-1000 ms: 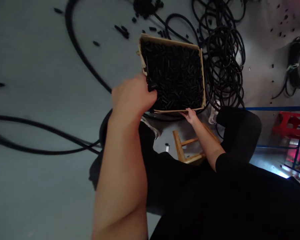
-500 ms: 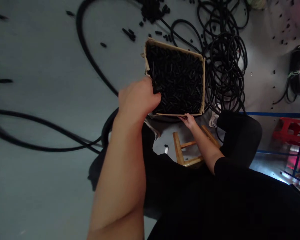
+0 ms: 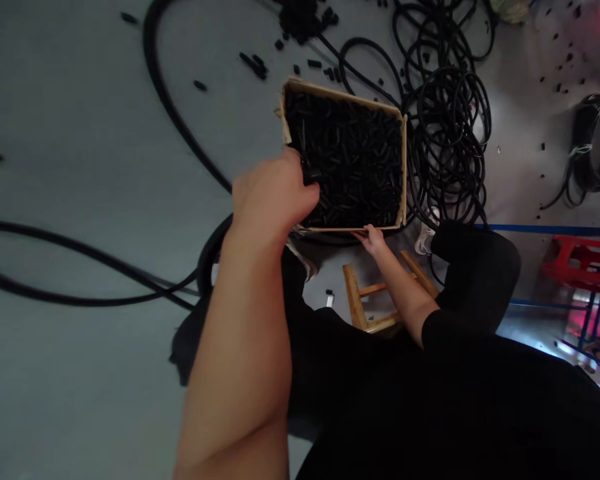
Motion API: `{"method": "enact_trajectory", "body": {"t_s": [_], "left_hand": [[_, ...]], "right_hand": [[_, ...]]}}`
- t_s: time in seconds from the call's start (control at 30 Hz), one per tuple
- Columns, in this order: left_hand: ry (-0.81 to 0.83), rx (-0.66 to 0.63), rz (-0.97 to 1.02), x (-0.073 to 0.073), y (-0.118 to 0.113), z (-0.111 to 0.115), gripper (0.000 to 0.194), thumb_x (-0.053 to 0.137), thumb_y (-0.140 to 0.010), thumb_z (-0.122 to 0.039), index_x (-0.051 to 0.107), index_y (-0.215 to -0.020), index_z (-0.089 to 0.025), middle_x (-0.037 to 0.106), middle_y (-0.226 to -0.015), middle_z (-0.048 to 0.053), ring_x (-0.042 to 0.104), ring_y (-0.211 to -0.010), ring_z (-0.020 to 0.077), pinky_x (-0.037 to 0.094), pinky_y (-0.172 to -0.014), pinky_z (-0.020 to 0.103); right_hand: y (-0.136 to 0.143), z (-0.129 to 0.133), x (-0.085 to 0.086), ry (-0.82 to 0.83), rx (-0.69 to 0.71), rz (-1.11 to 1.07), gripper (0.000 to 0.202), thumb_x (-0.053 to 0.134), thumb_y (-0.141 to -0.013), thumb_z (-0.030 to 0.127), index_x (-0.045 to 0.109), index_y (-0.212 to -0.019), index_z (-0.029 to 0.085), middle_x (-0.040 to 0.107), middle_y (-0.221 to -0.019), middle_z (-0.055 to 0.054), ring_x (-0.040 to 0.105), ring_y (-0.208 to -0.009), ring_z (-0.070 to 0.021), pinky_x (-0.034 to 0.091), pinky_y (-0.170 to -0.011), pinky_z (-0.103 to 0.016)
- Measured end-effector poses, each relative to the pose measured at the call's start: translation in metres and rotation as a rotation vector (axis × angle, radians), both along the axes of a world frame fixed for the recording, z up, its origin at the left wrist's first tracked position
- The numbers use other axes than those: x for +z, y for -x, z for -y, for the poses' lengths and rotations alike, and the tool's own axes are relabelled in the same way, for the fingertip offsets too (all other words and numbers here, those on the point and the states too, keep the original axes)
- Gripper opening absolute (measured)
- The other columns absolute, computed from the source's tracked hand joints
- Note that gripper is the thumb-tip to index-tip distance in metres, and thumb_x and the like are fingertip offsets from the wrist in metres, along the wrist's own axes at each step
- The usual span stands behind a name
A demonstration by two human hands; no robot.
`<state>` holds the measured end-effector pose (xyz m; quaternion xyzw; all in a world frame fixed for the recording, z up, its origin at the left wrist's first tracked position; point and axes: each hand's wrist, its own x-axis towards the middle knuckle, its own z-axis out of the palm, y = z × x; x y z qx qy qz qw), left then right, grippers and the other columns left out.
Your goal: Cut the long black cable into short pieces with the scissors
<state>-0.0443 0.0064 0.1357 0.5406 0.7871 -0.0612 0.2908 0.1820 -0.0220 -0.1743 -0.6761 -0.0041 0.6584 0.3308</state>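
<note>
A cardboard box (image 3: 404, 175) stands tilted in front of me, filled with short black tube-like pieces (image 3: 350, 157). My left hand (image 3: 275, 190) is closed at the box's left wall, its thumb over the rim; its other fingers are hidden. By the thumb shows a dark ribbed thing (image 3: 311, 175), and I cannot make out whether it is in the hand. My right hand (image 3: 371, 239) supports the box at its near edge, with fingers partly under it.
A tangled heap of black cable (image 3: 450, 127) lies right of the box, and a thick cable loop (image 3: 167, 93) at left. Loose black pieces (image 3: 254, 65) are scattered on the floor. A wooden stool (image 3: 356, 297) is near my legs; a red stool (image 3: 583, 263) stands far right.
The whole view has shifted slightly, so things appear a little further left. Both hands keep the same places on the box.
</note>
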Motion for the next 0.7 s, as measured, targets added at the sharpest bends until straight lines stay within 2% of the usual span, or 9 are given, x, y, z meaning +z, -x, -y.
{"method": "enact_trajectory", "body": {"t_s": [0.2,0.33,0.4,0.5,0.57,0.63,0.7], "left_hand": [[-0.022,0.014,0.013,-0.001,-0.001,0.003,0.048,0.056,-0.105,-0.028,0.067,-0.147,-0.006,0.079,-0.137,0.030,0.076,-0.131,0.0521,0.065,-0.106,0.066],[-0.027,0.015,0.033,0.002,-0.001,0.001,0.047,0.057,-0.106,-0.026,0.067,-0.147,-0.004,0.078,-0.138,0.031,0.075,-0.133,0.0524,0.064,-0.107,0.067],[-0.030,0.011,0.043,0.002,0.000,0.000,0.048,0.057,-0.107,-0.026,0.065,-0.148,-0.004,0.078,-0.138,0.031,0.076,-0.133,0.0518,0.063,-0.107,0.067],[-0.066,0.024,0.051,-0.004,0.002,-0.004,0.047,0.058,-0.106,-0.026,0.066,-0.146,-0.003,0.078,-0.138,0.030,0.075,-0.132,0.0516,0.062,-0.107,0.068],[-0.114,0.065,0.089,-0.014,0.001,-0.006,0.046,0.064,-0.100,-0.024,0.069,-0.142,-0.007,0.078,-0.137,0.029,0.075,-0.131,0.0517,0.060,-0.109,0.071],[-0.189,0.118,0.174,-0.028,-0.002,-0.008,0.045,0.071,-0.093,-0.021,0.070,-0.137,-0.012,0.079,-0.134,0.026,0.074,-0.130,0.0512,0.057,-0.113,0.072],[-0.290,0.150,0.278,-0.042,-0.007,-0.009,0.043,0.073,-0.091,-0.022,0.071,-0.133,-0.015,0.080,-0.131,0.023,0.075,-0.130,0.0485,0.056,-0.116,0.070]], "right_hand": [[-0.002,-0.008,0.008,0.006,0.098,0.041,0.025,0.060,-0.103,0.007,0.050,-0.085,0.021,0.063,-0.078,0.005,0.068,-0.086,-0.0108,0.069,-0.087,-0.026],[-0.008,-0.002,0.028,0.065,0.285,0.065,0.019,0.058,-0.109,0.015,0.050,-0.094,0.023,0.063,-0.074,0.005,0.070,-0.084,-0.0118,0.068,-0.085,-0.025],[-0.017,0.004,0.047,0.111,0.447,0.053,0.012,0.058,-0.112,0.020,0.056,-0.100,0.020,0.070,-0.078,0.000,0.074,-0.080,-0.0158,0.067,-0.077,-0.029],[-0.036,-0.002,0.083,0.134,0.706,0.053,0.004,0.066,-0.105,0.016,0.065,-0.102,0.014,0.075,-0.080,-0.008,0.073,-0.071,-0.0200,0.064,-0.068,-0.031],[-0.047,-0.021,0.111,0.047,0.812,0.097,0.003,0.069,-0.102,0.014,0.068,-0.105,0.014,0.075,-0.082,-0.006,0.071,-0.071,-0.0169,0.061,-0.070,-0.027],[-0.052,-0.048,0.140,-0.115,0.849,0.169,0.012,0.065,-0.102,0.011,0.068,-0.111,0.017,0.073,-0.087,-0.001,0.067,-0.075,-0.0114,0.057,-0.074,-0.020],[-0.052,-0.075,0.170,-0.273,0.904,0.190,0.019,0.068,-0.100,0.013,0.069,-0.117,0.019,0.074,-0.097,0.000,0.067,-0.082,-0.0104,0.056,-0.080,-0.020]]}}
